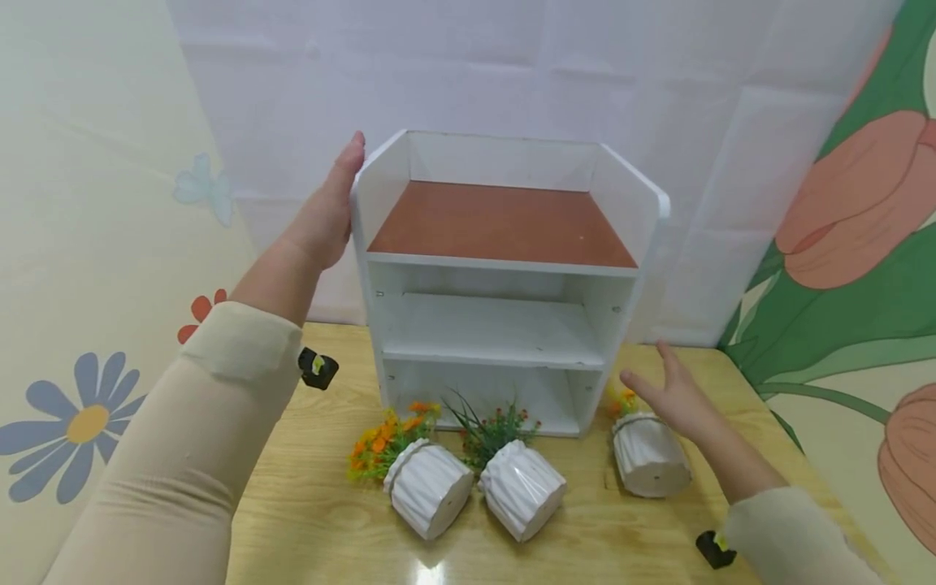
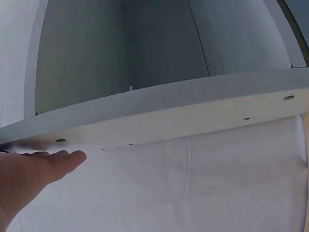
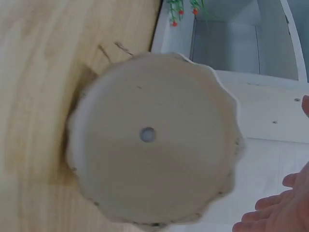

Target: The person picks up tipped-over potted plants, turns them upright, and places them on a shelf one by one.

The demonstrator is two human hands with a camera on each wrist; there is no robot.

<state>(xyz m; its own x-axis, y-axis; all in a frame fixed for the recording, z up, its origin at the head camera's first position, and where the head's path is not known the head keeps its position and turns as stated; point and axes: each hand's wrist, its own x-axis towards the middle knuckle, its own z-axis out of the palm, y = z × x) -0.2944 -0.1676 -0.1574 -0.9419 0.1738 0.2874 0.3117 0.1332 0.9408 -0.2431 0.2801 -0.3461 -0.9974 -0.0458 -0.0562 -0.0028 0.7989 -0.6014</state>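
Observation:
A white shelf unit (image 1: 504, 357) with a brown top panel (image 1: 504, 221) stands upright on the table. My left hand (image 1: 332, 207) lies along its upper left side, fingers straight; in the left wrist view those fingers (image 2: 63, 164) sit right at the side panel. Over to the right, my right hand (image 1: 676, 398) is spread with thumb apart, just above a white ribbed flower pot (image 1: 651, 459) lying on its side. In the right wrist view that pot's round base (image 3: 154, 164), with a small hole, fills the middle, and the spread fingers (image 3: 270, 208) show beyond it.
Two more white pots lie tipped before the shelf, one with orange flowers (image 1: 383, 439), the other with red-dotted greenery (image 1: 497, 431). The wooden table (image 1: 314, 504) meets a white cloth backdrop (image 1: 475, 65), with flower-printed walls (image 1: 841, 341) at either side.

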